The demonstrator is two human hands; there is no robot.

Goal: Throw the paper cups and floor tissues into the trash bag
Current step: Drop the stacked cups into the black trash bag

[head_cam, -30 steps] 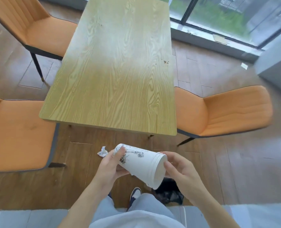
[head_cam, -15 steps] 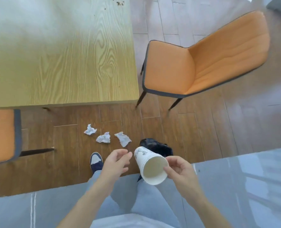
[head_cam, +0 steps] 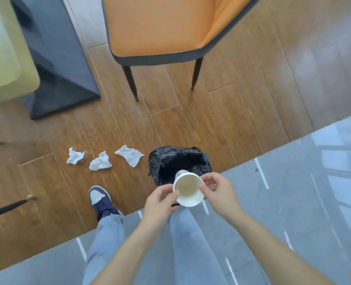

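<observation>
Three crumpled tissues (head_cam: 105,158) lie on the wood floor (head_cam: 191,124) at nine o'clock of the black trash bag (head_cam: 179,163). An orange chair (head_cam: 160,29) stands at twelve. Left hand (head_cam: 160,203) and right hand (head_cam: 218,192) pinch the paper cup (head_cam: 188,189) by its rim over the bag's mouth.

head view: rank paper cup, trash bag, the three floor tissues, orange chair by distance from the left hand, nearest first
1. paper cup: touching the left hand, held with the right hand too.
2. trash bag: just beyond the cup.
3. right tissue: floor, left of the bag.
4. middle tissue.
5. left tissue.
6. orange chair: far side, top of view.
</observation>
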